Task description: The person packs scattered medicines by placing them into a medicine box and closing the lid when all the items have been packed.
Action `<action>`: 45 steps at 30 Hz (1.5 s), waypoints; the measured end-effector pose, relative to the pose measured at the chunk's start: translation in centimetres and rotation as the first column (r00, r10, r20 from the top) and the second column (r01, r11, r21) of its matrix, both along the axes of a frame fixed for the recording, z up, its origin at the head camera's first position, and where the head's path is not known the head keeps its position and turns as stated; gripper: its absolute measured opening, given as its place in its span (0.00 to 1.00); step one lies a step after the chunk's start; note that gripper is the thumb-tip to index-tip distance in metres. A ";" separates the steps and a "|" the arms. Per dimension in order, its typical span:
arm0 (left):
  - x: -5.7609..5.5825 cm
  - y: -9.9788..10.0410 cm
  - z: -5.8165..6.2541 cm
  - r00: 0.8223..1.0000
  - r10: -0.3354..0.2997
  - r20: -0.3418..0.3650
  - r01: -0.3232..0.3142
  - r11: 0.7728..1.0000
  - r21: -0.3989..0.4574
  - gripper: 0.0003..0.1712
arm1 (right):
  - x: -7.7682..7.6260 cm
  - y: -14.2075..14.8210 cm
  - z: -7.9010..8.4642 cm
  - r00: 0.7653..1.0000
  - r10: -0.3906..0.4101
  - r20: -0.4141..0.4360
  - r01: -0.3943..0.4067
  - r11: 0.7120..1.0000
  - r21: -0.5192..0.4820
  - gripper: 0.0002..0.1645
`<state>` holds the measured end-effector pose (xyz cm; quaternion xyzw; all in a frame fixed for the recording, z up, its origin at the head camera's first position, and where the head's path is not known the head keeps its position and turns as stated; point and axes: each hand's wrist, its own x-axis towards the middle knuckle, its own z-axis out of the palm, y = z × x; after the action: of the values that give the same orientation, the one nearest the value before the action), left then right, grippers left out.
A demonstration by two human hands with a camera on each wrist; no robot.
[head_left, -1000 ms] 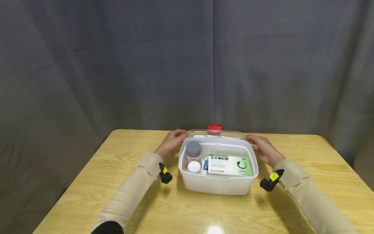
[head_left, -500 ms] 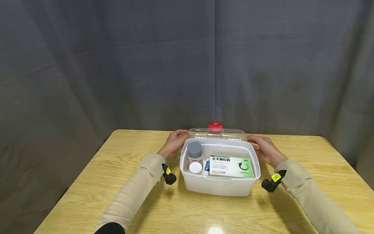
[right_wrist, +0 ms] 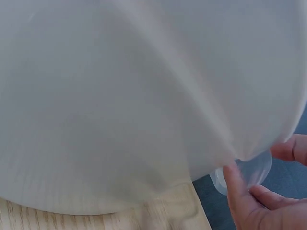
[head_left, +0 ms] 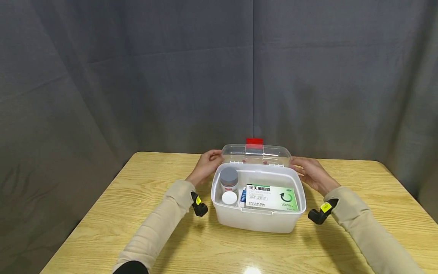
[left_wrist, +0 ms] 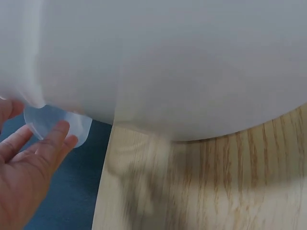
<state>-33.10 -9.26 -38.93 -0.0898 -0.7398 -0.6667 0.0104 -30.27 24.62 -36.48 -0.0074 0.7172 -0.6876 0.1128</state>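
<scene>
A white plastic storage box [head_left: 254, 220] stands on the table with its clear hinged lid [head_left: 275, 155] tilted up at the far side, a red latch [head_left: 254, 142] on top. My left hand [head_left: 206, 165] holds the lid's left end; in the left wrist view its fingers [left_wrist: 50, 143] lie against the clear plastic. At the other end, my right hand [head_left: 314, 174] holds the lid between thumb and fingers [right_wrist: 235, 184]. Inside the box are a grey-capped bottle [head_left: 229, 176], a white round cap [head_left: 229, 198], a green-and-white capsule carton [head_left: 272, 198] and a blue-and-white packet [head_left: 243, 197].
The wooden table [head_left: 137, 213] extends to both sides and in front of the box. Its far edge runs close behind the lid, and a dark grey curtain [head_left: 188, 83] hangs beyond.
The lid has swung upward from lying low behind the box, and more of it shows. Both hands have stayed at its ends. The box appears slightly farther right and lower in the head view.
</scene>
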 end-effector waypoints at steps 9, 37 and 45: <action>-0.2 -0.2 0.6 1.000 -0.004 -0.015 0.005 1.000 0.026 0.23 | -0.2 -0.3 0.6 0.997 -0.019 -0.069 0.022 0.998 0.051 0.35; -0.4 -0.2 1.8 0.994 -0.008 -0.105 0.027 0.984 0.176 0.35 | -0.6 -0.8 1.3 0.962 -0.102 -0.255 0.105 0.994 -0.001 0.37; -0.5 -0.1 1.9 0.996 0.009 -0.088 0.008 0.983 0.182 0.41 | -0.4 -0.6 1.2 0.945 -0.093 -0.315 0.105 0.994 0.020 0.43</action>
<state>-33.60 -9.37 -37.02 -0.1176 -0.6746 -0.7269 0.0513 -30.69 24.03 -35.27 -0.0783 0.7377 -0.6695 -0.0370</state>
